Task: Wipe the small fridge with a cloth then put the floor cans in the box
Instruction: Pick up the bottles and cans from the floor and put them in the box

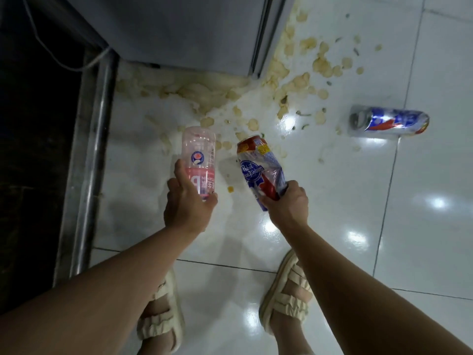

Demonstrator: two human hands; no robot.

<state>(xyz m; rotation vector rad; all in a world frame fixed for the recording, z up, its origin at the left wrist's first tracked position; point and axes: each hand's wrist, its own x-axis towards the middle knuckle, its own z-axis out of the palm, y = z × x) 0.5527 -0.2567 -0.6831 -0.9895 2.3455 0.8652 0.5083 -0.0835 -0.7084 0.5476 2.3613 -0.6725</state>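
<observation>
Head view. The person stands over a white tiled floor [332, 213] littered with pale crumbs and smears near the base of the small fridge [179, 32].

Left hand [188, 203]: fingers curled round the lower part of a clear plastic bottle [198, 160] with a pink label; the bottle points away from the body, toward the fridge. Firm hold, nothing else in it.

Right hand [288, 203]: closed round the near end of a dented red, white and blue can [258, 170], which tilts up and slightly leftward, far end free. Both hands are therefore occupied.

Remaining target: one silver and blue can [389, 121] lies on its side on the floor, long axis running roughly left to right, open top facing left. It sits ahead and well to the right of the right hand, apart from it and from the crumb patch. The right hand is clearly the nearer one.

Judgement: the cans step is under way. No box shows in this view, so its direction cannot be told. With both hands full, the lying can probably waits until one hand is emptied.
</observation>
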